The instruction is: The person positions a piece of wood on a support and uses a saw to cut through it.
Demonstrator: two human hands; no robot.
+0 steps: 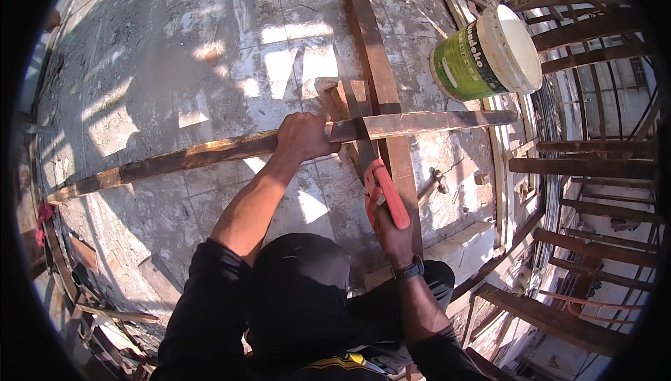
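Observation:
A long, weathered wooden beam (210, 152) lies from left to right in front of me. My left hand (305, 136) is wrapped around it, just left of the saw. My right hand (393, 235) grips the red handle of a handsaw (391, 196). Its blade crosses the beam and points away from me; how deep it sits in the wood I cannot tell. Beneath, a darker timber (377, 77) runs away from me and bears the beam. Close to the blade's far side is a short wood block (351, 93).
A green and white plastic bucket (468, 63) stands at the far right. A hammer (437, 182) lies on the dusty floor (161, 52) right of the saw. Timber frames (580, 168) line the right side. Scrap wood (115, 313) is strewn at the lower left.

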